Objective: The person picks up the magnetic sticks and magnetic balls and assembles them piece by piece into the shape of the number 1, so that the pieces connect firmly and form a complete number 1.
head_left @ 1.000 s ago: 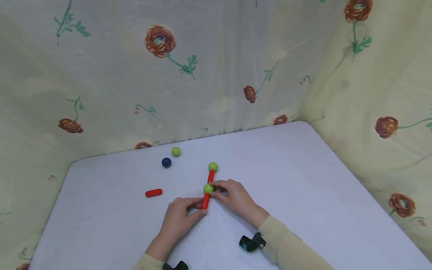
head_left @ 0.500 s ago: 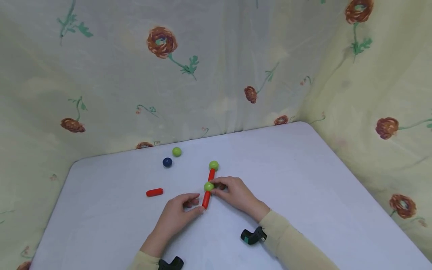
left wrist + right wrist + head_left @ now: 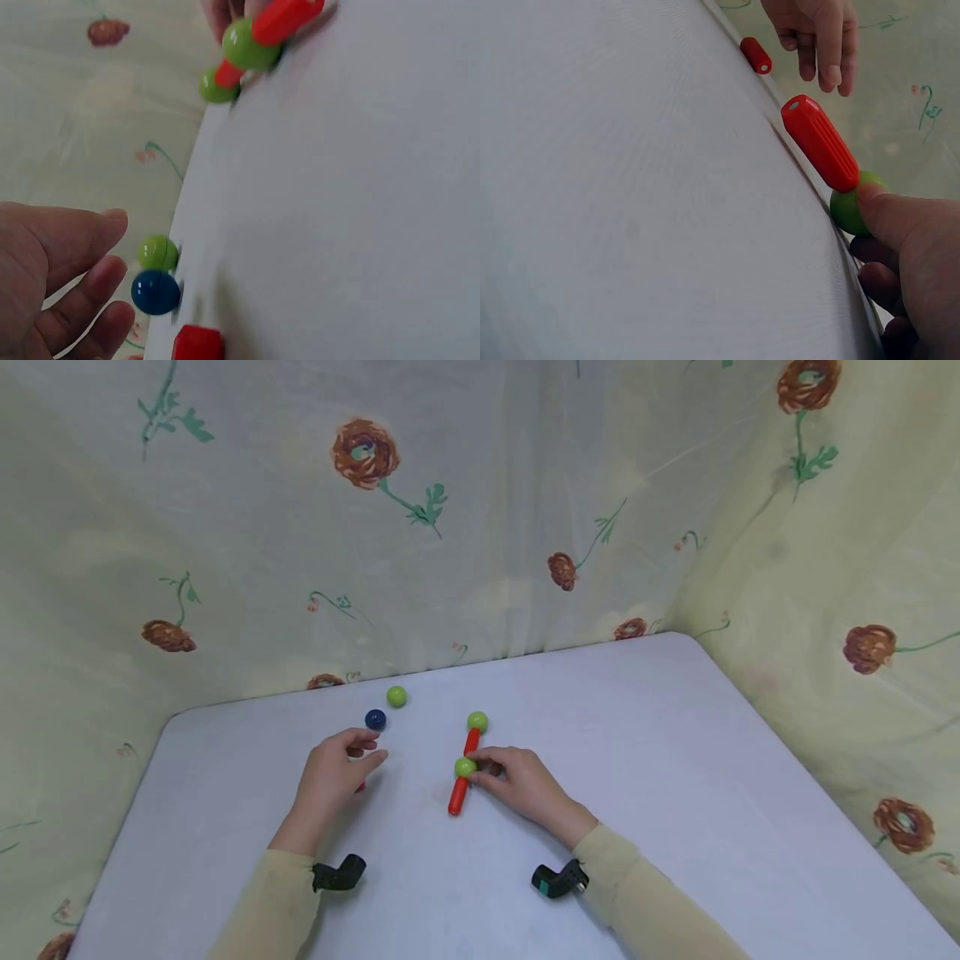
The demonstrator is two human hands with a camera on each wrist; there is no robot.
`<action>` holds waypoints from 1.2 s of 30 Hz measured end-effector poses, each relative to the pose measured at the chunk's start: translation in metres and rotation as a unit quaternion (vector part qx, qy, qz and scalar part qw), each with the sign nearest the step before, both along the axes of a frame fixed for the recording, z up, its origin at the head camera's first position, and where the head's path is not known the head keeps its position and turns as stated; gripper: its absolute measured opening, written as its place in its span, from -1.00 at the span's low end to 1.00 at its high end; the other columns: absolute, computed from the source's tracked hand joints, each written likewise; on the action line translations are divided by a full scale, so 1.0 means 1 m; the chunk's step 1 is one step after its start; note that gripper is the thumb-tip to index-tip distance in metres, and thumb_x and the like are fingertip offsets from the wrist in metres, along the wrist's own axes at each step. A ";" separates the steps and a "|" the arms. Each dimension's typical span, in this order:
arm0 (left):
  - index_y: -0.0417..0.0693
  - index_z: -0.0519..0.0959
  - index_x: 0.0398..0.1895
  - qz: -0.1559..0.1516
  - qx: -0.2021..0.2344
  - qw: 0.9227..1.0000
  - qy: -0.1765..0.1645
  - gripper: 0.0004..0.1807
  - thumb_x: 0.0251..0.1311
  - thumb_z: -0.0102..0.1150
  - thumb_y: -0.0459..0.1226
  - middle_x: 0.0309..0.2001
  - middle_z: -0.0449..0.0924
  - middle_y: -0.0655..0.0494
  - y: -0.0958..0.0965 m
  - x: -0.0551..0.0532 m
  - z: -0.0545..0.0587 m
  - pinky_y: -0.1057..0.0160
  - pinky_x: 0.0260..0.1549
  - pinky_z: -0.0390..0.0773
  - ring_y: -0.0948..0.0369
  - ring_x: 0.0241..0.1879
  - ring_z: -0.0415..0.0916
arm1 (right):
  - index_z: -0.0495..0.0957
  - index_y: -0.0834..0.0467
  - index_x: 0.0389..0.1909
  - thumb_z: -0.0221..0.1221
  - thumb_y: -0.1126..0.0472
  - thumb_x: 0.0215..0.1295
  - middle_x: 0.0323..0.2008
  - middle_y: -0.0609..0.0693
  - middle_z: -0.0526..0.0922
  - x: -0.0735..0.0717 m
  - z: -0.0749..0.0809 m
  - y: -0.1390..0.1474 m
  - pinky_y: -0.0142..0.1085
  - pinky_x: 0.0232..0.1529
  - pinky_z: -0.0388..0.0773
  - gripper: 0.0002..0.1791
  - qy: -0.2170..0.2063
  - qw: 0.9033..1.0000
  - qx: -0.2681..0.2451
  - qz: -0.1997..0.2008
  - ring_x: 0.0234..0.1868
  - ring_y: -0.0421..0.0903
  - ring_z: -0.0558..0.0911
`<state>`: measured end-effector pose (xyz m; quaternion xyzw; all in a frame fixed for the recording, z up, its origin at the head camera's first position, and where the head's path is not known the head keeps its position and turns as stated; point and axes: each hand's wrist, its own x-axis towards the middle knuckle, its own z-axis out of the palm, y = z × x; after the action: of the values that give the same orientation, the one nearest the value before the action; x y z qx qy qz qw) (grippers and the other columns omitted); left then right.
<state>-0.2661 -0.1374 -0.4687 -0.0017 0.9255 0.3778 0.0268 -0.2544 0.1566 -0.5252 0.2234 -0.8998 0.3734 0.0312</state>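
My right hand (image 3: pixel 521 785) pinches a light green ball (image 3: pixel 465 767) between thumb and forefinger. From that ball one red rod (image 3: pixel 457 796) points toward me; a second red rod (image 3: pixel 472 741) leads away to another green ball (image 3: pixel 477 721), all in one line. In the right wrist view the near rod (image 3: pixel 820 142) is ribbed, with a pale spot on its free end. My left hand (image 3: pixel 333 781) hovers with loosely bent fingers and nothing in them. Below it lies a loose red rod (image 3: pixel 198 343), mostly hidden by this hand in the head view.
A dark blue ball (image 3: pixel 376 719) sits just beyond the left fingertips, with a loose green ball (image 3: pixel 397 696) behind it. The white table (image 3: pixel 637 718) meets a flower-printed cloth (image 3: pixel 480 510) at its back and right edges. Each wrist wears a black camera (image 3: pixel 561 878).
My left hand has let go of the near red rod and moved left and away, over the loose rod. My right hand keeps its pinch on the green ball, nearly in place.
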 end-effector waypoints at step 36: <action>0.02 0.48 0.26 0.007 -0.042 0.999 -0.026 -0.48 0.29 0.28 -0.05 0.14 0.52 -0.10 -0.003 -0.048 -0.009 -0.03 0.05 0.49 -0.02 0.06 0.46 | 0.64 -0.04 0.13 0.33 -0.02 0.26 -0.21 -0.30 0.66 -0.003 -0.005 -0.001 -0.37 -0.15 0.54 -0.58 0.001 1.000 -0.007 -0.014 -0.25 -0.34 0.54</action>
<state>-0.3137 -0.1404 -0.4775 -0.0186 0.9394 0.3388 0.0478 -0.2573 0.1552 -0.5306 0.2106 -0.9004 0.3787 0.0385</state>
